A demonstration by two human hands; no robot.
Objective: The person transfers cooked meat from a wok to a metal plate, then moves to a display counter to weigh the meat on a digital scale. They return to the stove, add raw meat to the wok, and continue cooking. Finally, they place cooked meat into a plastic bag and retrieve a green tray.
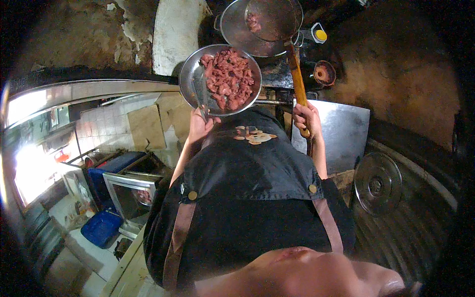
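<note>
My left hand (203,122) grips the near left rim of a round metal bowl (190,80). A heap of raw-looking, reddish pieces of meat (232,78) fills much of it. Long metal tongs (202,92) lie along the bowl's left inside, their near end at my left fingers. My right hand (308,118) is closed around the wooden handle (297,78) of a round strainer (276,18). The strainer's head is over or inside a large metal pot (231,31), and I cannot tell how deep. A small clump of meat (254,21) sits in the strainer.
Right of the pot stand a container with a yellow cap (320,35) and a small reddish-brown bowl (324,73). A metal sheet (334,133) is beside my right arm. A glass lid (377,184) lies farther right. Blue containers (102,228) are on the left.
</note>
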